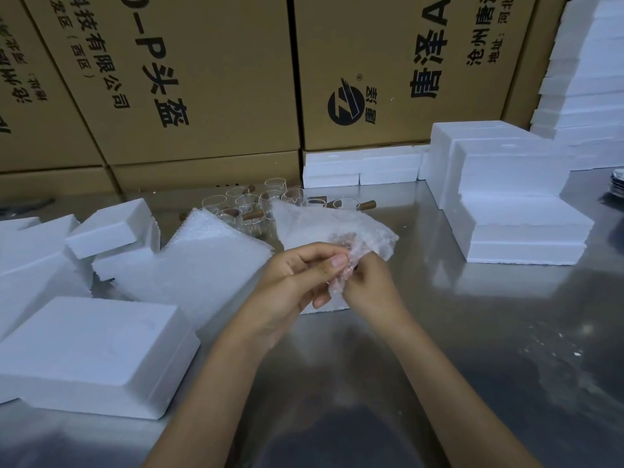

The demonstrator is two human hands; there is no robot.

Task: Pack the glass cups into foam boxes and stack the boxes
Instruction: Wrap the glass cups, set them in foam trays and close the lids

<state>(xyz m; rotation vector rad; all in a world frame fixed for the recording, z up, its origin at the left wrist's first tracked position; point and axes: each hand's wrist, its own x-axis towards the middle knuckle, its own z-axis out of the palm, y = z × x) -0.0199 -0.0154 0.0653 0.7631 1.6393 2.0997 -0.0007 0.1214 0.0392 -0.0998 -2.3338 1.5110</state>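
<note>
Both hands hold one clear bubble-wrap bag (324, 228) above the middle of the steel table. My left hand (300, 278) pinches its lower corner between thumb and fingers. My right hand (368, 282) grips the same corner from the right, its fingers partly inside the plastic. Behind the bag stand several glass cups (250, 206) with brown wooden handles. A stack of bubble-wrap bags (202, 265) lies left of my hands. An open foam box (91, 352) sits at the front left. Closed foam boxes (513, 211) are stacked at the right.
Large cardboard cartons (209, 79) wall off the back of the steel table (472, 349). More foam pieces (111, 231) are piled at the left, foam lids (361, 167) lie at the back, and a tall foam stack (587, 79) rises at the far right.
</note>
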